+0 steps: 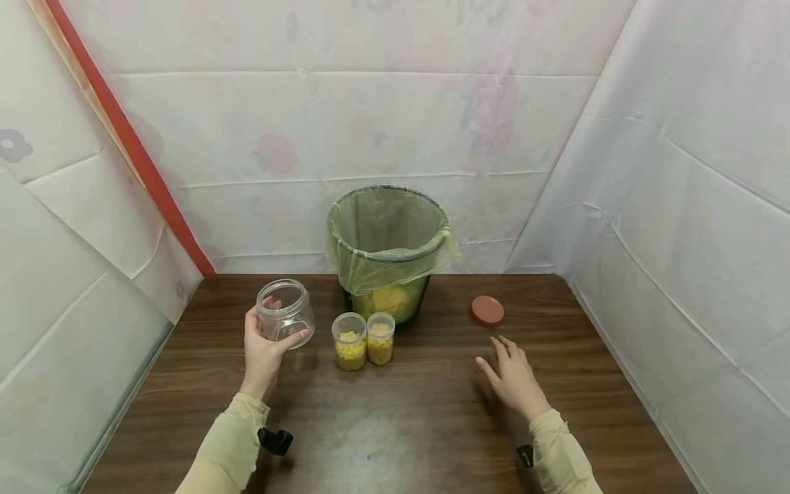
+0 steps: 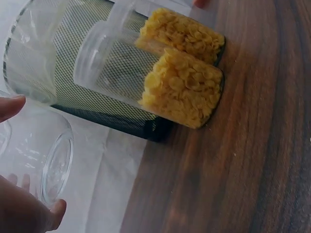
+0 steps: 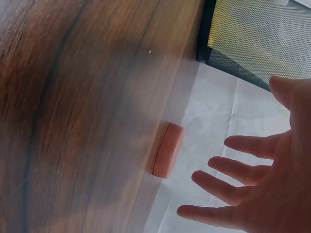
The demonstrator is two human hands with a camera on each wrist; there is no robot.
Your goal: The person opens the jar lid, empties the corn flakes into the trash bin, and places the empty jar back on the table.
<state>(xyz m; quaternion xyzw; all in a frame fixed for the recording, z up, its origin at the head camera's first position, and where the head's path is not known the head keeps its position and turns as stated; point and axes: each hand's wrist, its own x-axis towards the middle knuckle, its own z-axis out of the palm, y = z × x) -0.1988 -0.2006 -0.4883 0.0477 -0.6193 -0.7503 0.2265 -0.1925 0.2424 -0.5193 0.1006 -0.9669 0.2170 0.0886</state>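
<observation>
My left hand (image 1: 264, 350) grips a clear, wide-mouthed jar (image 1: 295, 317) with no lid on it, holding it above the table's left side. In the left wrist view the jar (image 2: 36, 150) looks empty, with a thumb and fingers around it. My right hand (image 1: 513, 376) hovers over the table with its fingers spread and nothing in them. Just beyond its fingertips a reddish-pink round lid (image 1: 487, 311) lies flat on the table. Between the hands stand two clear containers, a larger one (image 1: 350, 348) and a slimmer one (image 1: 380, 345), each partly filled with yellow flakes.
Behind the containers stands a mesh waste bin (image 1: 407, 302) lined with a translucent yellowish bag (image 1: 364, 271). The brown wooden table (image 1: 382, 425) is bounded by white patterned sheets (image 1: 395, 123) at the back and sides. A red strip (image 1: 132, 140) runs down the left corner.
</observation>
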